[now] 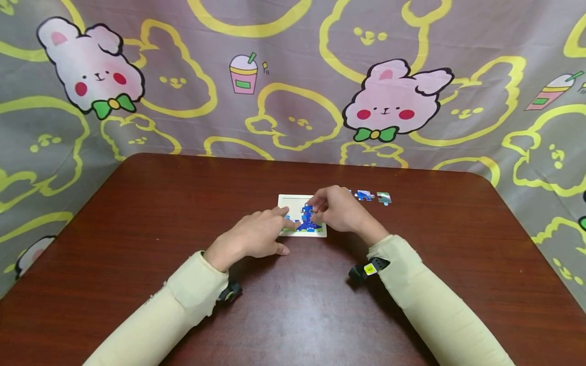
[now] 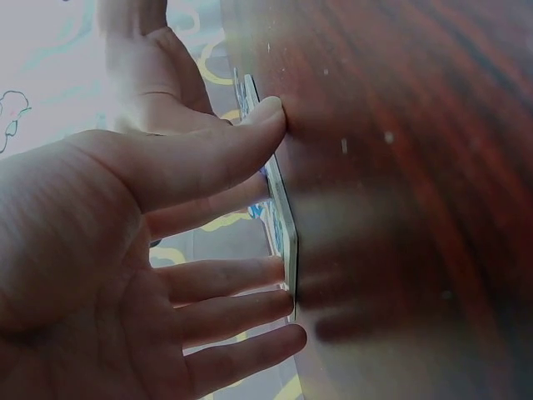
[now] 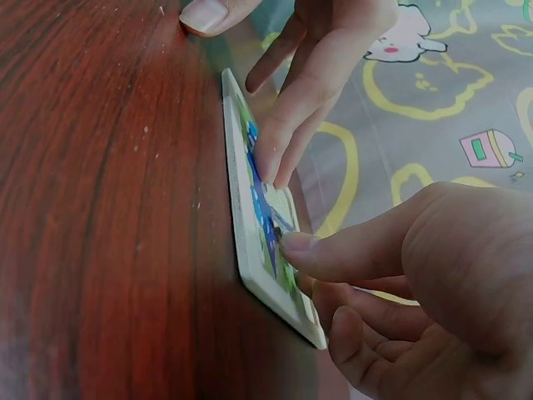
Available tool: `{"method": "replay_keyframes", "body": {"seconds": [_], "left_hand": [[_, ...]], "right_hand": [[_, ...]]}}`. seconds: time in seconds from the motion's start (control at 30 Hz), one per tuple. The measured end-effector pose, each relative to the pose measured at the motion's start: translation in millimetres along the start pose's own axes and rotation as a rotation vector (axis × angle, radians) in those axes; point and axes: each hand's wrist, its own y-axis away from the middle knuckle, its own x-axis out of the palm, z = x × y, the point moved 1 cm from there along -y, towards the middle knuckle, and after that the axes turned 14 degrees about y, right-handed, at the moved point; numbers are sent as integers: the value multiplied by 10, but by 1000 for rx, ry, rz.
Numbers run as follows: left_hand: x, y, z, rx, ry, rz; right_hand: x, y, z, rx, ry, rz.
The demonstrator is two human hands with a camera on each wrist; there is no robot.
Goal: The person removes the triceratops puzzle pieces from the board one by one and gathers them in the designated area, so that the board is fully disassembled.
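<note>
A jigsaw puzzle tray (image 1: 296,196) with a pale frame lies flat on the table, with blue and green pieces in its lower part. My left hand (image 1: 256,231) spreads over its left side; the index fingertip rests on the laid pieces and the thumb lies on the table below the frame. On the right side, my right hand (image 1: 341,209) pinches a blue puzzle piece (image 1: 308,209) between thumb and index finger, low over the tray. In the right wrist view the thumb (image 3: 333,250) is against the picture, and the other fingers curl beside the frame, partly hiding the piece.
Loose puzzle pieces (image 1: 364,195) lie beyond the right hand, one partly hidden behind it; another piece (image 1: 384,197) lies farther right. The brown table (image 1: 293,305) runs back to a patterned curtain (image 1: 293,66).
</note>
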Motion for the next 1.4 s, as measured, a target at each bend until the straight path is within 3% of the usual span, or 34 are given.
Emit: {"method": "replay_keyframes", "body": {"seconds": [0.53,1.03,1.4], "left_hand": [[19,-13,-4,-7,6,-1],[25,-4,-4,-5,16,-13],[24,-11,0,-10,2,-9]], "right_hand": [[-176,184,-249,80,-58,-135],[-418,493,-677,164,-30,-139],[-432,658,-997,207,-17,-96]]}}
